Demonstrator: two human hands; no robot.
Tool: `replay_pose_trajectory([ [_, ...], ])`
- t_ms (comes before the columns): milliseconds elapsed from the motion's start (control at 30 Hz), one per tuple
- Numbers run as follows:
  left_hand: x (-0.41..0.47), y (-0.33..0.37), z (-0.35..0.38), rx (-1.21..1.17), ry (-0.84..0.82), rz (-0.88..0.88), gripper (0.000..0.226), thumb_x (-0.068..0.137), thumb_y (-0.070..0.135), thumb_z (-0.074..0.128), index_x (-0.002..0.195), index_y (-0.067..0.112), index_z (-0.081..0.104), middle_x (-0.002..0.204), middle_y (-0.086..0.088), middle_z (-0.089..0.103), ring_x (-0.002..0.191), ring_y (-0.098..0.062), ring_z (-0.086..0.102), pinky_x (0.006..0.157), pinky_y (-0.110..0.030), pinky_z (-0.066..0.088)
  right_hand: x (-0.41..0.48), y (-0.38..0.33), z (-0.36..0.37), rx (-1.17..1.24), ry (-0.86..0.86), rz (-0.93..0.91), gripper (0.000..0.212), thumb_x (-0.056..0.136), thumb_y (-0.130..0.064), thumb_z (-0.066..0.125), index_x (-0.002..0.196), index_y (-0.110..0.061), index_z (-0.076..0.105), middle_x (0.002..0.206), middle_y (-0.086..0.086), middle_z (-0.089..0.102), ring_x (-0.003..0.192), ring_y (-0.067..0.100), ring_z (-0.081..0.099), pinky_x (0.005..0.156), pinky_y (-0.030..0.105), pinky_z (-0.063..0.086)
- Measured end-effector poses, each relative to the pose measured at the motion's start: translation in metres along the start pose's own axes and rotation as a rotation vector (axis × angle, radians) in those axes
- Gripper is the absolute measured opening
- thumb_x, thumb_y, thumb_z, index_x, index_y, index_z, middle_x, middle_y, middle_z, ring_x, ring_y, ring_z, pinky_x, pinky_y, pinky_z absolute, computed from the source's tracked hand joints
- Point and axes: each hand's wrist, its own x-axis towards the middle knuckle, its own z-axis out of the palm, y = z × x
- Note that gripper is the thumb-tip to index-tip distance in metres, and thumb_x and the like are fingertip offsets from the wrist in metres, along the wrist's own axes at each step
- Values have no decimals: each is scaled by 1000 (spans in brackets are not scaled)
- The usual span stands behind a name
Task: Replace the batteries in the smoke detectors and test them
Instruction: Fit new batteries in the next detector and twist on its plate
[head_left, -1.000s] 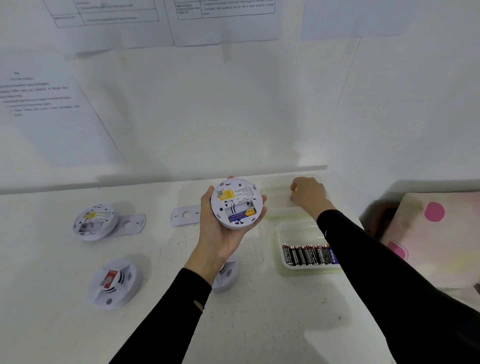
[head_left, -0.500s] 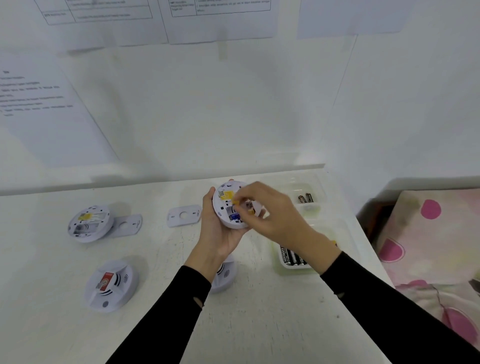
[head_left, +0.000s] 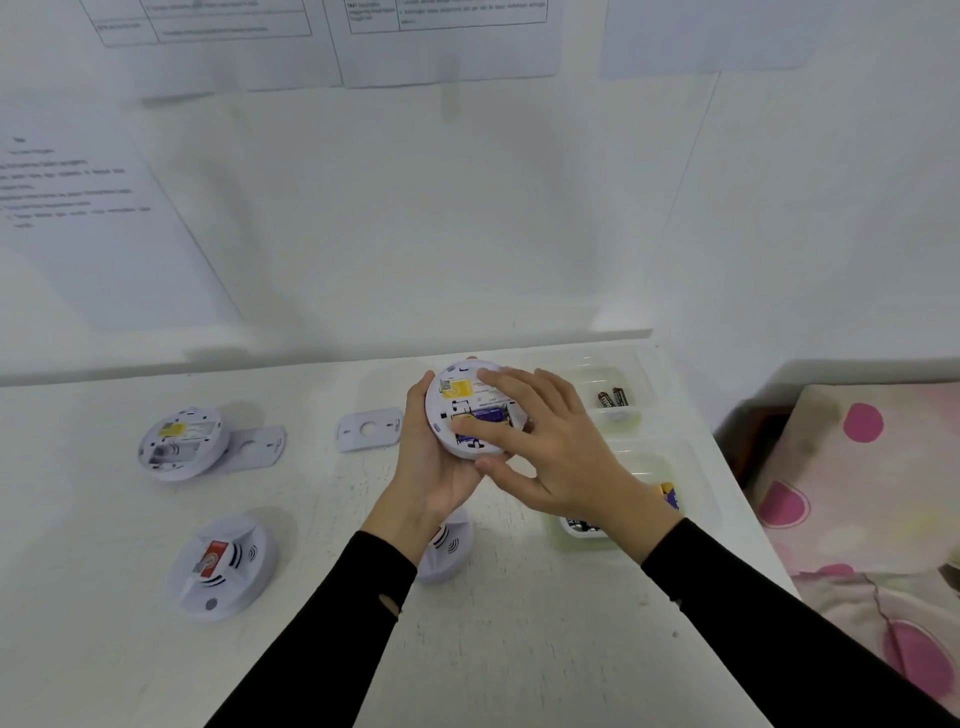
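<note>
My left hand (head_left: 436, 483) holds a white round smoke detector (head_left: 462, 395) above the table, back side up, with a yellow label and an open battery bay. A blue battery (head_left: 491, 414) lies in that bay. My right hand (head_left: 561, 457) is spread over the detector, index finger lying across the bay and thumb under the rim. A clear tray (head_left: 691, 483) by my right wrist holds dark batteries (head_left: 582, 525), mostly hidden by the hand. A farther tray (head_left: 641, 382) holds two used batteries (head_left: 613, 397).
A second detector (head_left: 179, 444) lies back up at the far left, resting on a mounting plate (head_left: 257, 447). Another plate (head_left: 369, 428) lies beside my left hand. Two detectors lie face up: one at front left (head_left: 223, 564), one under my left wrist (head_left: 449, 551). A pink-dotted cover (head_left: 857, 467) lies past the table's right edge.
My right hand came back from the far tray to the held detector and now lies spread over its battery bay. The left hand kept the detector in about the same place.
</note>
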Motion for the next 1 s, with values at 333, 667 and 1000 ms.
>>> replay_pose_trajectory([
  [333, -14, 6, 1, 66, -16, -28, 54, 95, 54, 41, 104, 16, 79, 116, -16, 71, 98, -32, 71, 86, -49, 57, -5, -1, 6, -72, -74, -29, 36, 93, -48, 49, 129, -45, 56, 155, 7, 31, 142, 27, 30, 111, 57, 22],
  [667, -68, 68, -55, -59, 13, 139, 50, 96, 52, 41, 123, 17, 63, 133, -22, 60, 118, -47, 59, 88, -52, 57, 60, -29, 57, 592, -38, 445, 42, 97, -12, 47, 138, -21, 44, 142, -3, 47, 130, 9, 43, 105, 29, 40],
  [1000, -129, 144, -106, -13, 99, 167, 52, 96, 54, 36, 128, 20, 58, 128, -20, 63, 111, -48, 64, 87, -51, 58, 115, -50, 144, 321, -835, 507, 73, 87, -33, 69, 148, -17, 32, 154, 3, 32, 141, 22, 29, 114, 34, 23],
])
